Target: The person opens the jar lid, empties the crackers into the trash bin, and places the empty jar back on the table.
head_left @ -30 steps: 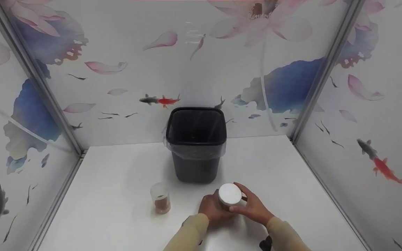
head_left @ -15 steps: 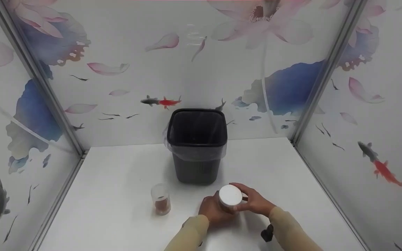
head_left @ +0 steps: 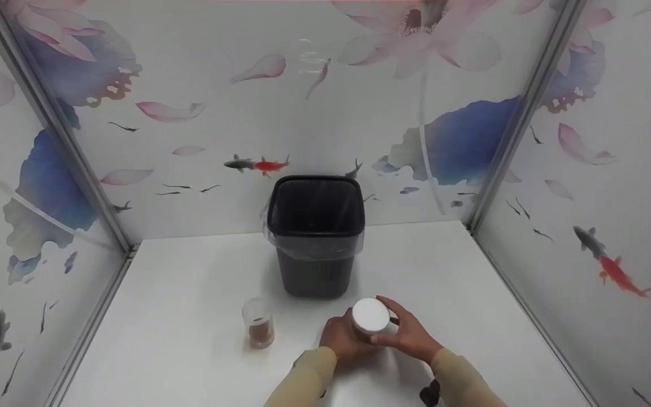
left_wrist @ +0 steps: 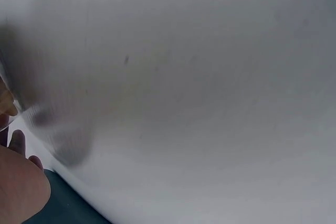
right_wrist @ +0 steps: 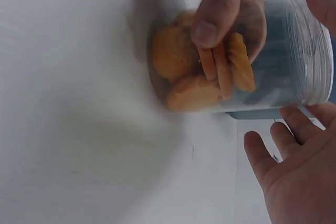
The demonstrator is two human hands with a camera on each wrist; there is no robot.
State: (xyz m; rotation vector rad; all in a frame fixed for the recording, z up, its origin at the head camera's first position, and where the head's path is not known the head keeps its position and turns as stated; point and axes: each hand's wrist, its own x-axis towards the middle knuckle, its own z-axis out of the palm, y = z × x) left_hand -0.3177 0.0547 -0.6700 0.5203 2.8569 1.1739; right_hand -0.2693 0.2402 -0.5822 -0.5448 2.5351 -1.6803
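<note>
In the head view, a clear jar with a white lid [head_left: 370, 315] stands on the table in front of the bin. My left hand [head_left: 343, 342] grips its body low down. The right hand [head_left: 410, 333] holds the lid's edge, thumb on the near side and fingers on the far side. Through the wall of the jar [right_wrist: 278, 51], the right wrist view shows several orange-brown biscuits [right_wrist: 194, 93] at its bottom. Part of the left hand [left_wrist: 23, 187] appears at the lower left of the left wrist view.
A black bin [head_left: 317, 271] with a clear liner stands behind the hands. To the left is a clear container [head_left: 259, 328] with brown contents in its lower part. Patterned panels [head_left: 190, 141] enclose the white table [head_left: 190, 288] at the back and sides.
The right hand's thumb and wrist shifted slightly to the right around the lid, then came back. The left hand and the jar stay in place.
</note>
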